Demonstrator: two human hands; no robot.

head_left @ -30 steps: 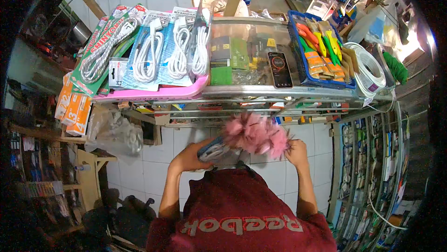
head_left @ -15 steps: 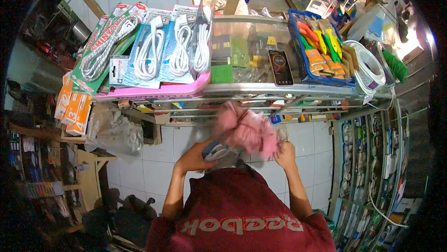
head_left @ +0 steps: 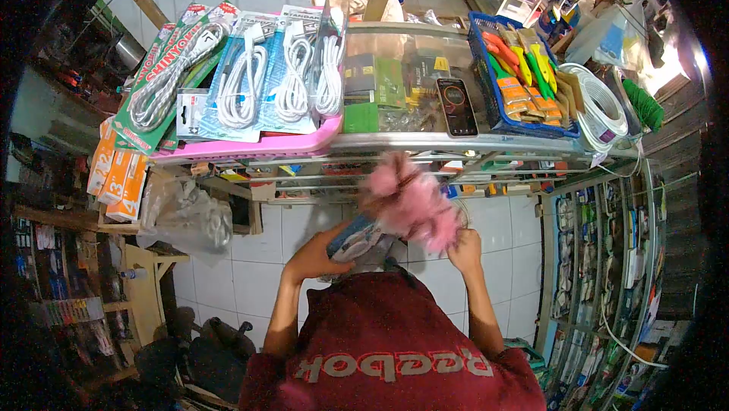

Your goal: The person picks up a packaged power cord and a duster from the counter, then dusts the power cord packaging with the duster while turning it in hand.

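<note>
My left hand [head_left: 313, 256] is wrapped round a packaged white cable [head_left: 355, 244] on a blue card, held tilted in front of my chest. My right hand [head_left: 465, 250] grips the end of a fluffy pink duster [head_left: 414, 204]; its handle is hidden. The duster's head, smeared by motion, reaches up and left from that hand and overlaps the package's upper edge in this view. Beyond both hands, similar packaged cables [head_left: 241, 85] lie side by side in a pink tray [head_left: 258, 150] on the glass display case [head_left: 395, 140].
A phone [head_left: 456, 107] lies on the case, beside a blue basket [head_left: 531, 132] of paintbrushes and a white cable coil [head_left: 596, 107]. Orange boxes [head_left: 121, 183] and a plastic bag [head_left: 186, 210] sit at left. A stocked rack [head_left: 600, 259] stands at right.
The duster's head has swung slightly, shifting right at its lower end. In my left hand the packaged cable has tipped up, showing more of its blue card.
</note>
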